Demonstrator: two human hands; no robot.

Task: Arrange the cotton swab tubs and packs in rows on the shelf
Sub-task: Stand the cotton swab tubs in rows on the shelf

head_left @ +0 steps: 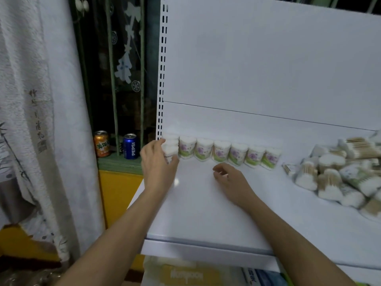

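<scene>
White shelf [206, 203]: my left hand [157, 162] grips the row's end tub [171, 152]; right hand [228, 176], loosely curled and holding nothing, sits nearer the loose pile [338, 178] to its right.

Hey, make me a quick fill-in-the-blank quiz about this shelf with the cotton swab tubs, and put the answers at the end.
1. The left hand grips the tub at the ____ end of the row of tubs.
2. The right hand holds ____.
3. The loose pile of tubs and packs lies at the ____ side of the shelf.
4. Beside the orange can stands a ____ Pepsi can.

Answers: left; nothing; right; blue
</scene>
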